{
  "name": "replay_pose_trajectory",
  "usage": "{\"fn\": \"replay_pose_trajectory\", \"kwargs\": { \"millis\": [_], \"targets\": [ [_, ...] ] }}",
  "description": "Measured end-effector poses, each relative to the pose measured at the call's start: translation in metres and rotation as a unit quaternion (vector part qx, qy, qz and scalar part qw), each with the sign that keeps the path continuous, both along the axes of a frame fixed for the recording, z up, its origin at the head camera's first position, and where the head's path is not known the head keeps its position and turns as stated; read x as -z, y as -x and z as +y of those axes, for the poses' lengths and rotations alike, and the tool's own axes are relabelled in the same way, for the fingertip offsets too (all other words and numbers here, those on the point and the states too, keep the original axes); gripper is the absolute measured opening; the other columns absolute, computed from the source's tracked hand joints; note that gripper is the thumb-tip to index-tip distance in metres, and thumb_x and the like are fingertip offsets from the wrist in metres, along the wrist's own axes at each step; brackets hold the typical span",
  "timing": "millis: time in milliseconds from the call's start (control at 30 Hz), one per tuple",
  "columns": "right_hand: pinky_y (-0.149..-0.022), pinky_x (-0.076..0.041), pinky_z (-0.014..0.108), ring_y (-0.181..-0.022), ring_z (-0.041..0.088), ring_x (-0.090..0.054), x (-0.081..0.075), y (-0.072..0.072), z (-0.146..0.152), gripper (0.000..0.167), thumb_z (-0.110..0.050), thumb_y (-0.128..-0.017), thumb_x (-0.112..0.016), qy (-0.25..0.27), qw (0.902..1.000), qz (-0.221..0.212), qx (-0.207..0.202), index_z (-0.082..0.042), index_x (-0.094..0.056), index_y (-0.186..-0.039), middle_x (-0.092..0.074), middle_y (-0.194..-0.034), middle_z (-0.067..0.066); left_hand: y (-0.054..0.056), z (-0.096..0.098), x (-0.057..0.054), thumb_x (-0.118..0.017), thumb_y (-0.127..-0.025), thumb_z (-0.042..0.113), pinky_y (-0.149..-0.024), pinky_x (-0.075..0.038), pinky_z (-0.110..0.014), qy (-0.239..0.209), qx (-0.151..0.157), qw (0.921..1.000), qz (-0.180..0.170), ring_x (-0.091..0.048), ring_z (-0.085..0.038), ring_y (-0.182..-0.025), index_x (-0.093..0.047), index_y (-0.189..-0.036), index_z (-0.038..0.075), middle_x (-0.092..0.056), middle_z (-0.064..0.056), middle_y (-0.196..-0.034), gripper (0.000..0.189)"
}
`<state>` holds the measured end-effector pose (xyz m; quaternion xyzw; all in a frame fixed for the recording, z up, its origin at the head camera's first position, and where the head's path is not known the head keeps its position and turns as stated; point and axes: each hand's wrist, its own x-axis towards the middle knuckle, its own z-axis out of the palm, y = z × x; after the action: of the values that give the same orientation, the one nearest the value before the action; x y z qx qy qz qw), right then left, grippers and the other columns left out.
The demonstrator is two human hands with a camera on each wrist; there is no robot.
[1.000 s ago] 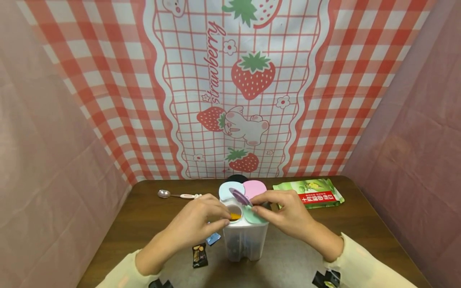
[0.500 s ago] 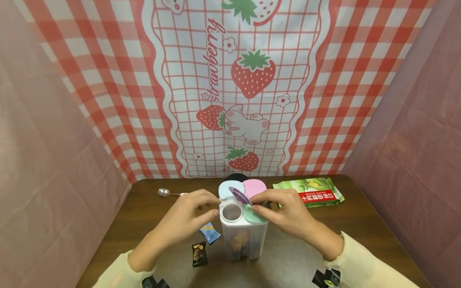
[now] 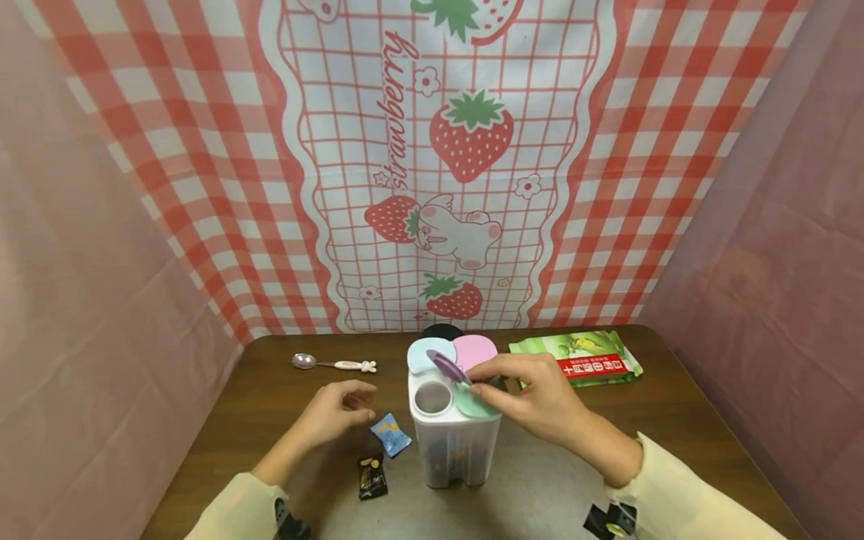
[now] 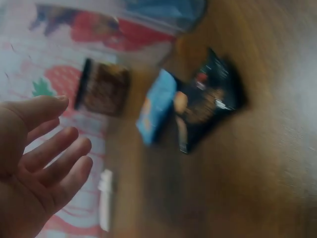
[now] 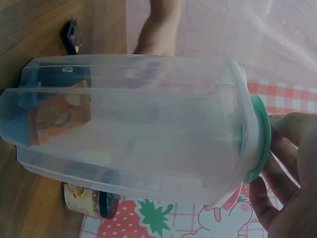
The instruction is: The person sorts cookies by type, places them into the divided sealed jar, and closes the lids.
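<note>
A clear plastic storage container (image 3: 454, 454) with several pastel lids stands upright on the table. My right hand (image 3: 540, 390) pinches its purple lid (image 3: 447, 366) and holds it tilted up, over the green lid (image 3: 475, 403). The round opening (image 3: 433, 398) at front left is uncovered. Through the wall in the right wrist view, an orange packet (image 5: 62, 111) lies at the bottom. My left hand (image 3: 337, 411) is left of the container, fingers relaxed and holding nothing. Nearest to it lies a blue snack packet (image 3: 390, 435), with a black snack packet (image 3: 372, 478) just in front.
A spoon (image 3: 347, 365) with a white handle lies at the back left. Behind the container stands a jar (image 4: 105, 88) with a black lid. A green pack (image 3: 574, 356) with a red label lies at the back right. Cloth hangs behind and at both sides.
The left hand has come away from the opening and moved left and down towards the blue packet. The orange piece at the opening is now inside the container. The right hand keeps holding the lid.
</note>
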<state>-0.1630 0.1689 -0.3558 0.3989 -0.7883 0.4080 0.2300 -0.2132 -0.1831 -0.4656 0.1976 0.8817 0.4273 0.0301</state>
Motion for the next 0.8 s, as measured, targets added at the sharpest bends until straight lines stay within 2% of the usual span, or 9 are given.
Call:
{"fn": "replay_pose_trajectory", "kwargs": {
  "millis": [167,367,567,800],
  "targets": [
    [-0.058,-0.042,0.012,-0.064,-0.001,-0.053,0.0,0.0,0.0,0.023,-0.008,-0.082,-0.086,0.002,1.0,0.002,-0.002,-0.02,-0.08,-0.101,-0.077,-0.09,-0.01,0.009,-0.005,0.026,-0.082,-0.084,0.007,-0.076,-0.057,-0.025,-0.022,-0.001,0.9994,-0.026,-0.072,-0.029,-0.09,-0.07,-0.119,-0.004,-0.072,-0.025,-0.11,0.039],
    [-0.057,-0.042,0.012,-0.063,-0.001,-0.053,0.001,0.0,0.0,0.023,-0.007,-0.082,-0.086,0.005,1.0,-0.002,-0.006,-0.019,-0.08,-0.101,-0.077,-0.09,-0.009,0.014,-0.006,0.047,-0.086,-0.079,0.009,-0.073,-0.054,-0.024,0.013,-0.003,0.9996,-0.024,-0.07,-0.026,-0.086,-0.072,-0.115,-0.003,-0.074,-0.017,-0.102,0.041],
    [-0.056,-0.04,0.012,-0.062,-0.001,-0.051,0.002,0.001,-0.001,0.023,-0.007,-0.083,-0.085,0.006,0.9999,-0.007,-0.01,-0.019,-0.08,-0.101,-0.077,-0.09,-0.009,0.019,-0.003,0.054,-0.088,-0.075,0.012,-0.071,-0.051,-0.024,0.033,-0.019,0.999,-0.024,-0.066,-0.019,-0.082,-0.074,-0.114,0.0,-0.075,-0.012,-0.097,0.043],
    [-0.057,-0.041,0.012,-0.063,-0.001,-0.052,0.002,0.002,0.0,0.023,-0.007,-0.083,-0.085,0.006,0.9999,-0.005,-0.01,-0.019,-0.08,-0.101,-0.077,-0.09,-0.009,0.02,0.006,0.055,-0.089,-0.072,0.012,-0.074,-0.053,-0.027,0.052,-0.007,0.9984,-0.021,-0.068,-0.023,-0.085,-0.075,-0.11,-0.001,-0.075,-0.011,-0.096,0.043]
  ]
}}
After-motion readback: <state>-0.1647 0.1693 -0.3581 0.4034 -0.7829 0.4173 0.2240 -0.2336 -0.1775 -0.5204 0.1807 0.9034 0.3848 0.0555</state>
